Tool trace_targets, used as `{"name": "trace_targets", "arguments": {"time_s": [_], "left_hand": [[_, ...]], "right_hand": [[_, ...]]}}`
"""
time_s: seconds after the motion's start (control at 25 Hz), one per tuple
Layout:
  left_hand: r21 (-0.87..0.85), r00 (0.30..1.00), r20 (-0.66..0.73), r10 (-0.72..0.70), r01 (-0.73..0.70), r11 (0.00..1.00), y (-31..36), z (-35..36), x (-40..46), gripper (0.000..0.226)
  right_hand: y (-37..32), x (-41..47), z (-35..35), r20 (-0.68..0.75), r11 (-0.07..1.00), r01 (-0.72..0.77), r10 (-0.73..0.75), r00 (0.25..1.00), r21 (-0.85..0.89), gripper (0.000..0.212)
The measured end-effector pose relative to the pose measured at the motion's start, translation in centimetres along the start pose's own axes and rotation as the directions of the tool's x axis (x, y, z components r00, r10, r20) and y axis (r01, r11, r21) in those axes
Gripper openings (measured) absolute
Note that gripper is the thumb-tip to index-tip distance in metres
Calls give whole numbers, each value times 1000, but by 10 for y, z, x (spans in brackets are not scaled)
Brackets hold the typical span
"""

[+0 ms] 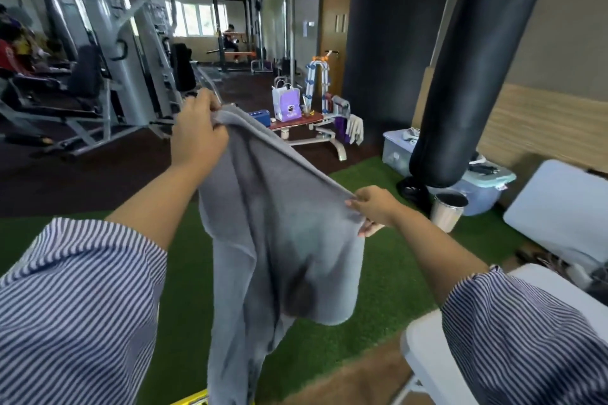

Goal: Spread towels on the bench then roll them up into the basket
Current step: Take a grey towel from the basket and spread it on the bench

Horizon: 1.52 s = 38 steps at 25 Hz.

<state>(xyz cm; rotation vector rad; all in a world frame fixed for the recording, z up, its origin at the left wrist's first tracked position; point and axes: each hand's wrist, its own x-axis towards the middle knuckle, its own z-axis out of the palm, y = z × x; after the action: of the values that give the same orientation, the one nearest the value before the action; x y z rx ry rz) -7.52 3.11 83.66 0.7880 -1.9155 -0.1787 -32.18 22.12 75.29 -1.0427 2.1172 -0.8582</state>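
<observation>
A grey towel (279, 240) hangs in the air in front of the person, held up by both hands along one edge. The left hand (197, 135) has its grip closed on the far upper corner of the towel, fingers bunched over the cloth, and the right hand (373, 209) pinches the same edge at its nearer, lower end, thumb and fingers tight on the hem. That held edge runs slanted, rising from the right hand up and away to the left hand, so the towel's top line is not level; the rest of the cloth drops below it in loose folds, its lower end falling out of view at the bottom of the picture, above the green turf (378, 289). The towel is not yet opened flat: much of it is doubled over below the held edge. A white padded surface (424, 339) shows below and to the right of the towel, close under the right arm; it may be the worktop for spreading, though too little of it is in view to be sure. If so, the towel lies to the left of it, and the right hand is the nearer one. No basket can be made out.
</observation>
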Motion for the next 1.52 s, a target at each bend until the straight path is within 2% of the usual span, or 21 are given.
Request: {"name": "trace_targets", "arguments": {"time_s": [0.08, 0.2, 0.28, 0.32, 0.44, 0.56, 0.6, 0.76, 0.84, 1.0, 1.08, 1.16, 1.24, 1.32, 1.4, 1.52], "left_hand": [[-26, 996, 40, -77, 78, 997, 5, 0, -1, 10], [-24, 979, 43, -200, 202, 979, 6, 3, -5, 12], [-29, 973, 84, -216, 219, 975, 4, 11, -9, 13], [-21, 969, 124, -213, 218, 976, 8, 15, -13, 13], [-58, 965, 234, -119, 136, 989, 32, 42, -31, 20], [-136, 956, 285, -74, 116, 984, 73, 74, -52, 24], [-162, 950, 306, -56, 110, 981, 88, 85, -59, 29], [-193, 922, 385, -36, 119, 974, 139, 128, -79, 37], [-186, 918, 389, -75, 158, 970, 162, 150, -84, 36], [-182, 920, 323, -222, 290, 940, 213, 192, -82, 30], [-187, 917, 268, -295, 349, 918, 230, 206, -73, 33], [-187, 906, 238, -350, 396, 899, 237, 216, -66, 33], [-155, 901, 260, -346, 393, 906, 232, 230, -68, 32], [-92, 882, 311, -354, 399, 912, 219, 250, -73, 30], [-10, 839, 336, -427, 457, 889, 202, 273, -72, 32], [57, 805, 328, -493, 504, 862, 176, 309, -48, 34]], "right_hand": [[7, -14, -9, -90, 999, -40, 42, 995, 23, 27], [20, -34, -38, -329, 997, 72, -67, 942, 3, 35], [32, -54, -59, -344, 990, 119, -85, 935, 78, 30], [38, -65, -67, -332, 993, 105, -82, 940, 52, 28], [54, -87, -79, -446, 959, 53, -178, 877, -278, 17], [59, -95, -87, -512, 928, 132, -306, 803, -348, 16], [65, -98, -95, -518, 932, 133, -301, 801, -336, 18], [101, -108, -138, -557, 994, 73, -108, 823, -84, 19], [118, -107, -163, -581, 995, 52, -90, 809, -81, 19], [143, -98, -221, -637, 989, 89, -143, 758, -116, 18], [147, -87, -248, -710, 981, 163, -186, 679, -101, 26], [153, -72, -267, -740, 962, 253, -243, 627, -101, 22], [164, -50, -274, -688, 948, 247, -315, 654, -200, 20], [181, -23, -275, -601, 933, 181, -341, 723, -312, 21], [201, 7, -274, -543, 930, 146, -319, 777, -337, 24], [222, 61, -280, -545, 939, 97, -274, 792, -330, 18]]}}
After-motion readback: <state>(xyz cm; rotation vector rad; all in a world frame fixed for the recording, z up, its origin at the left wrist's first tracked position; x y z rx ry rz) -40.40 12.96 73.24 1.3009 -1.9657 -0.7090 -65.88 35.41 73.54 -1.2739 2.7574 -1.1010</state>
